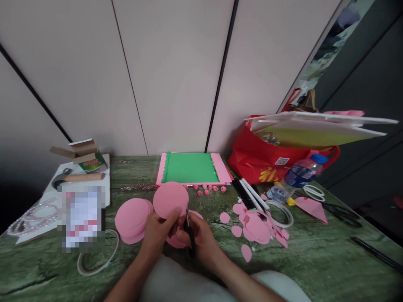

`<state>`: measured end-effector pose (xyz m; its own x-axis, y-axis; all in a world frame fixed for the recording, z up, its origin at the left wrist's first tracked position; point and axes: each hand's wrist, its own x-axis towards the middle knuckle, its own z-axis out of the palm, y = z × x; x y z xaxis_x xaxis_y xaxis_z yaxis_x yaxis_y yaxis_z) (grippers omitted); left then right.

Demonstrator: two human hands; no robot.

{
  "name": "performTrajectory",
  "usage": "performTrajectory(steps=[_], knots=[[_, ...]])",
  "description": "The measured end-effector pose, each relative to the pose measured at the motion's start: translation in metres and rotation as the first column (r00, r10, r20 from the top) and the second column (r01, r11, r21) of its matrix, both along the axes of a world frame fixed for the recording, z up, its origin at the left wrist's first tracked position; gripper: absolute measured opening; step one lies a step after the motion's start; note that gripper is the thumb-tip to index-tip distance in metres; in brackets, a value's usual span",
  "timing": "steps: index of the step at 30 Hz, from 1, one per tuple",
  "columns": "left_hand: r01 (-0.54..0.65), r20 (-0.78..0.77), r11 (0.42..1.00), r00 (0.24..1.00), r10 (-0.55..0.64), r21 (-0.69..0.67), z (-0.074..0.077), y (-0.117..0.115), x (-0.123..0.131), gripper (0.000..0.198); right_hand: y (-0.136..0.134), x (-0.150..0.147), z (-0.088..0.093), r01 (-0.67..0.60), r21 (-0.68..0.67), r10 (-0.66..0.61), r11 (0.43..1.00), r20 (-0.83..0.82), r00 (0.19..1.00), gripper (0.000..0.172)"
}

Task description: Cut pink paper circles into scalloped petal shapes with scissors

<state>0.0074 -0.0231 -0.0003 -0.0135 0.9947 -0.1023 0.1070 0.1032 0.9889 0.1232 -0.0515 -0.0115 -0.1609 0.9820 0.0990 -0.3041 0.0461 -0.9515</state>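
Note:
Between thumb and fingers, my left hand [159, 230] pinches a round pink paper circle [171, 199], raised above the table. My right hand [201, 239] grips a pair of black-handled scissors [189, 235], whose blades point up at the circle's right edge. Whether the blades have cut into the paper I cannot tell. Left of my hands lies a stack of pink paper circles [130, 220]. More pink paper shows beneath my hands, partly covered by them. To the right sits a loose pile of pink paper pieces [256, 226], with several small cut petals around it.
A green sheet on pink paper [192, 167] lies at the back, with small pink rolled flowers [206, 189] before it. A red bag [252, 151], water bottle [297, 178] and tape roll [280, 214] stand right. Another tape roll [82, 266] and an opened box [91, 161] are left.

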Motion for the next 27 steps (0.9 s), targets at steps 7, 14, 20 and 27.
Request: performTrajectory(steps=[7,14,20,27], knots=[[-0.023,0.04,0.999,0.999,0.025,-0.039,0.002,-0.002,0.002,0.035,-0.002,-0.005,-0.001,0.036,-0.017,-0.037,0.999,-0.079,0.996,0.035],[-0.018,0.071,0.997,0.997,0.023,-0.076,0.002,-0.004,0.001,0.037,-0.003,-0.005,-0.002,0.037,-0.03,-0.04,0.999,-0.103,0.994,0.033],[-0.029,0.061,0.995,0.998,0.035,-0.094,0.005,-0.003,0.002,0.037,-0.001,-0.005,-0.014,0.104,-0.122,-0.114,0.987,-0.085,0.99,0.044],[-0.028,0.047,0.994,0.998,0.033,-0.107,0.007,-0.004,0.003,0.037,-0.003,-0.004,-0.016,0.128,-0.124,-0.136,0.984,-0.057,0.989,0.04]])
